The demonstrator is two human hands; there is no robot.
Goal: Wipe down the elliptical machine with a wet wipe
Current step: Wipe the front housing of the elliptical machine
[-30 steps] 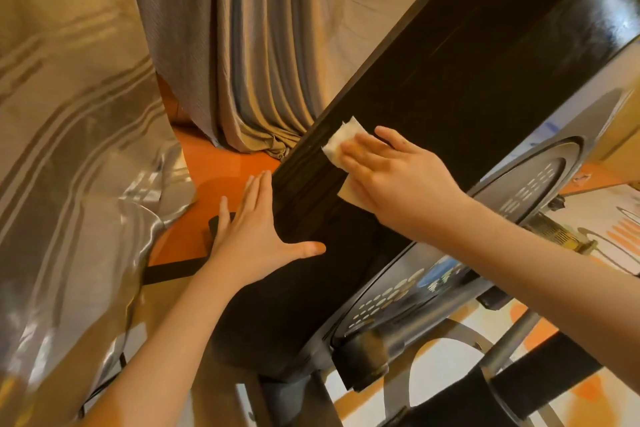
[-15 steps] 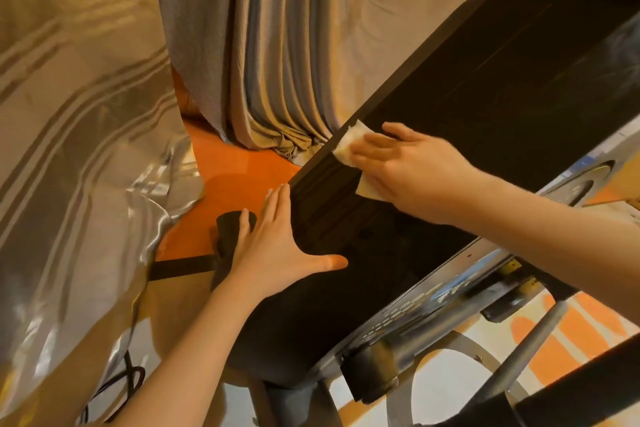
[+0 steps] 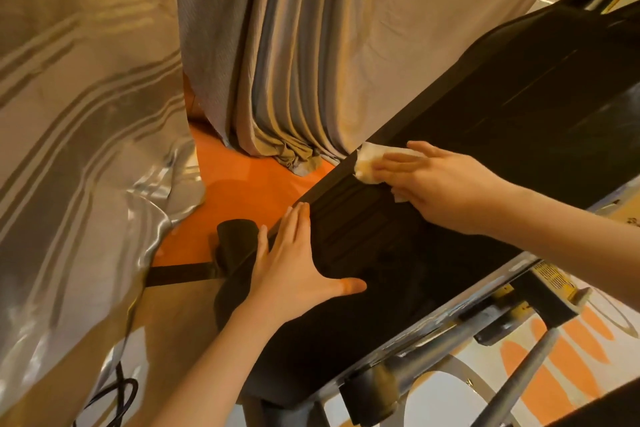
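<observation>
While our left hand (image 3: 294, 274) lies flat, fingers straight, bracing the elliptical machine (image 3: 485, 135), our right hand (image 3: 440, 184) presses the wet wipe (image 3: 367, 163) flat-fingered; we should follow the far edge with even pressure.

The elliptical machine (image 3: 467, 156) shows as a broad black housing slanting from near centre up to the far right, its surface ribbed with faint grooves, a silver-grey rim along its near-right edge. The wet wipe (image 3: 367, 163), white and crumpled, lies pressed against the housing's far-left edge, partly covered.
</observation>
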